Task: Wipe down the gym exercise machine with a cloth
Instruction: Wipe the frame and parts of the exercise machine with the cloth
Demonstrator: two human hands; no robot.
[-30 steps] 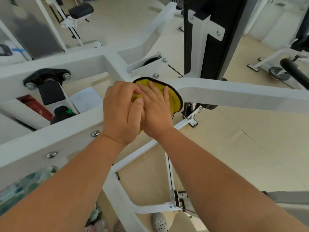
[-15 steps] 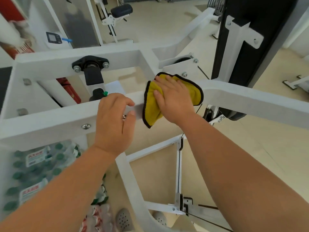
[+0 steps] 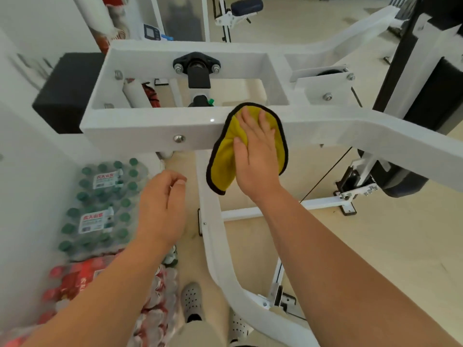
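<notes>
My right hand (image 3: 255, 156) presses the cloth (image 3: 225, 156) flat on the white bar (image 3: 150, 126), left hand (image 3: 162, 209) loose and empty below it; most of the frame looks unwiped.

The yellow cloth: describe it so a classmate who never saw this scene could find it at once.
Find the white machine frame crossing the picture. At the middle of its near bar, the right hand presses flat on the yellow cloth. It alone is bright yellow with a black edge.
</notes>
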